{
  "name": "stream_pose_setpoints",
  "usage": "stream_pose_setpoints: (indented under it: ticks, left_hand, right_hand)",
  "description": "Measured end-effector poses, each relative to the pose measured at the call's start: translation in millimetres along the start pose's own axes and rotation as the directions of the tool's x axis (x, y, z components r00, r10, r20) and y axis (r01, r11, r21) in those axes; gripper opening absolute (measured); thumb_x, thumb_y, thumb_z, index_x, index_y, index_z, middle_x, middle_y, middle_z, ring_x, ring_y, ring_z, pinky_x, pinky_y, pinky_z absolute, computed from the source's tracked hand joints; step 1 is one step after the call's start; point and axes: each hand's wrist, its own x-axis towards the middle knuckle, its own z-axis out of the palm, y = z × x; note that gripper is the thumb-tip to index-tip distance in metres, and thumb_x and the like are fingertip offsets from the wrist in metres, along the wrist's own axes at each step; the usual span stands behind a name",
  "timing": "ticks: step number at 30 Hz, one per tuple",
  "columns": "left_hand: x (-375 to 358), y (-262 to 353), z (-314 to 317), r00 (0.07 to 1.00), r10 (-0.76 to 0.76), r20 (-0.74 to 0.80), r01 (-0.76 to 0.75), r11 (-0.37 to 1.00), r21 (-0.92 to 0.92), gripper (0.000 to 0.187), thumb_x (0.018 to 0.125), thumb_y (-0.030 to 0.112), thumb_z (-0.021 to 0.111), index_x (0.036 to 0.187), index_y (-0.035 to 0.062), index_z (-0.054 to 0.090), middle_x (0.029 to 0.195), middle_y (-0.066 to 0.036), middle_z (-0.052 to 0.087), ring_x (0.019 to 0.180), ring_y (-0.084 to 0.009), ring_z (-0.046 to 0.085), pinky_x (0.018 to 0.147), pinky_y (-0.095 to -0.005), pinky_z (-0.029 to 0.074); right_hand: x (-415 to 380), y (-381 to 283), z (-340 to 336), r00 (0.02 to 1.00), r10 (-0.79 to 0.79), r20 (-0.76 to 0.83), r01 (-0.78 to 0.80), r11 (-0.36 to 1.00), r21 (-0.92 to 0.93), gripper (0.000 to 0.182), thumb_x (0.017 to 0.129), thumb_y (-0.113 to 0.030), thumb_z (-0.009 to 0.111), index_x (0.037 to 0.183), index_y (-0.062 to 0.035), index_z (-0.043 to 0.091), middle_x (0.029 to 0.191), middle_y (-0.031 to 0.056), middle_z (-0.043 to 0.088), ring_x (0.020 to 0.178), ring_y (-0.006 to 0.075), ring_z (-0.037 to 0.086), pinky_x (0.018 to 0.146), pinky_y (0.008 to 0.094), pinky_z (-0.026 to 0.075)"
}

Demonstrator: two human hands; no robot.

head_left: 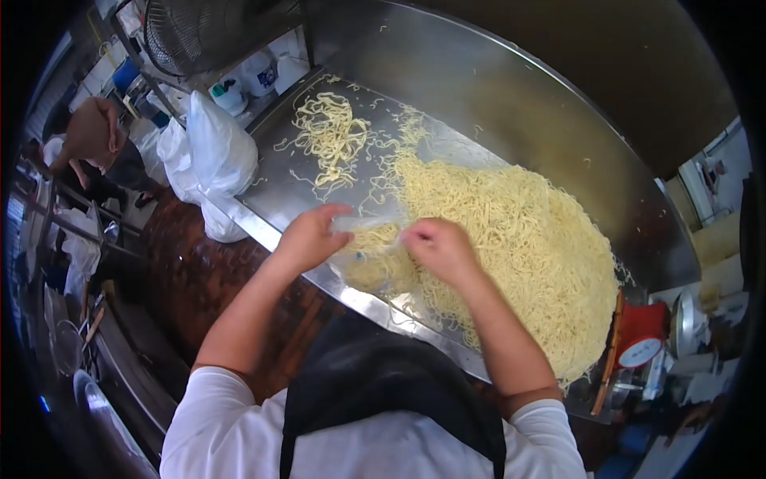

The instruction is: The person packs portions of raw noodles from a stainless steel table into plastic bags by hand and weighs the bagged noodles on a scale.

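Between my hands is a clear plastic bag with noodles inside, held over the near edge of the steel table. My left hand grips the left side of the bag's mouth, thumb and fingers bent around the film. On the right side of the mouth, my right hand is closed with the plastic pinched in its fingers. A big heap of yellow noodles spreads just beyond and to the right of my right hand. A smaller loose pile of noodles lies farther back on the left.
White plastic bags hang at the table's left end, near a fan. A red scale and a wooden stick are at the right end. Another person bends over at far left. The steel back wall rises behind the noodles.
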Motion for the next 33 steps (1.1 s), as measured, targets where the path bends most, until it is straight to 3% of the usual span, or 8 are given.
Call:
stream_pose_setpoints:
  ticks: [6, 8, 10, 14, 17, 19, 29, 33]
  left_hand:
    - [3.1, -3.4, 39.4, 0.979, 0.105, -0.175, -0.197, 0.712, -0.674, 0.029, 0.088, 0.0, 0.052, 0.117, 0.0012, 0.057, 0.092, -0.005, 0.063, 0.081, -0.0068, 0.057, 0.072, -0.0215, 0.046]
    - [1.9, -3.1, 37.7, 0.984, 0.134, -0.121, -0.18, 0.719, -0.671, 0.031, 0.087, -0.002, 0.051, 0.117, 0.0024, 0.057, 0.094, -0.004, 0.062, 0.082, -0.0067, 0.056, 0.072, -0.0225, 0.047]
    - [0.6, -13.3, 34.2, 0.982, 0.147, -0.12, -0.19, 0.768, -0.611, 0.035, 0.085, -0.003, 0.05, 0.118, 0.0054, 0.057, 0.094, -0.003, 0.063, 0.081, -0.0078, 0.057, 0.072, -0.0238, 0.047]
    - [-9.9, -13.7, 32.1, 0.961, 0.217, -0.171, -0.261, 0.919, -0.296, 0.041, 0.079, 0.004, 0.055, 0.119, 0.0127, 0.058, 0.092, -0.011, 0.065, 0.079, -0.0197, 0.062, 0.073, -0.0315, 0.049]
    - [-15.2, -15.4, 33.3, 0.917, 0.166, -0.362, -0.244, 0.953, -0.18, 0.029, 0.081, 0.014, 0.057, 0.11, 0.0095, 0.062, 0.091, -0.016, 0.065, 0.082, -0.0269, 0.063, 0.075, -0.0365, 0.049]
    - [-7.8, -23.9, 29.3, 0.937, 0.031, -0.348, -0.17, 0.911, -0.377, 0.024, 0.083, 0.015, 0.056, 0.103, 0.007, 0.064, 0.089, -0.014, 0.066, 0.082, -0.0251, 0.063, 0.075, -0.0356, 0.049]
    - [30.1, -39.3, 39.4, 0.957, -0.128, -0.259, -0.113, 0.659, -0.743, 0.021, 0.085, 0.017, 0.055, 0.097, 0.0044, 0.067, 0.088, -0.008, 0.068, 0.088, -0.0165, 0.06, 0.081, -0.0293, 0.046]
    - [35.2, -36.0, 39.0, 0.937, -0.128, -0.326, -0.186, 0.606, -0.773, 0.018, 0.089, 0.017, 0.053, 0.095, 0.0068, 0.067, 0.071, 0.001, 0.059, 0.065, -0.0078, 0.05, 0.059, -0.0241, 0.041]
  right_hand:
    - [26.2, -18.3, 75.3, 0.792, -0.105, 0.602, 0.113, 0.993, 0.025, 0.024, 0.078, -0.029, 0.059, 0.084, -0.0085, 0.07, 0.09, 0.0152, 0.066, 0.086, 0.0327, 0.063, 0.074, 0.0417, 0.049]
    - [40.5, -23.4, 55.7, 0.888, 0.075, 0.453, -0.143, 0.983, 0.118, 0.032, 0.075, -0.038, 0.062, 0.083, -0.0087, 0.071, 0.09, 0.0173, 0.066, 0.085, 0.0339, 0.063, 0.076, 0.0432, 0.049]
    - [48.9, -21.7, 34.0, 0.94, 0.064, 0.334, 0.063, 0.933, -0.355, 0.044, 0.071, -0.047, 0.064, 0.089, -0.0075, 0.07, 0.091, 0.0187, 0.066, 0.085, 0.0335, 0.064, 0.077, 0.0432, 0.048]
    - [44.2, -13.8, 28.8, 0.69, 0.414, 0.594, 0.097, 0.76, -0.642, 0.062, 0.064, -0.051, 0.069, 0.108, -0.0077, 0.065, 0.102, 0.0182, 0.066, 0.095, 0.0311, 0.063, 0.081, 0.0387, 0.049]
    - [29.8, -18.0, 16.3, 0.776, 0.14, 0.615, 0.152, 0.905, -0.398, 0.038, 0.069, -0.022, 0.07, 0.102, -0.0044, 0.063, 0.084, 0.012, 0.065, 0.077, 0.0236, 0.063, 0.07, 0.0337, 0.05]
    - [36.4, -42.3, -1.3, 0.779, 0.167, 0.605, -0.21, 0.978, 0.0, 0.022, 0.075, -0.005, 0.065, 0.096, -0.0043, 0.061, 0.078, 0.0039, 0.06, 0.069, 0.0127, 0.057, 0.064, 0.0263, 0.047]
    - [52.9, -102.5, -3.0, 0.987, -0.123, 0.108, 0.034, 0.802, 0.596, 0.013, 0.082, -0.001, 0.061, 0.095, -0.002, 0.061, 0.089, 0.0058, 0.063, 0.083, 0.0137, 0.061, 0.071, 0.0248, 0.05]
    - [47.6, -30.2, 29.4, 0.88, -0.43, 0.202, 0.475, 0.786, -0.395, 0.031, 0.079, -0.009, 0.065, 0.109, 0.0005, 0.061, 0.097, 0.0137, 0.065, 0.086, 0.0225, 0.064, 0.078, 0.031, 0.051]
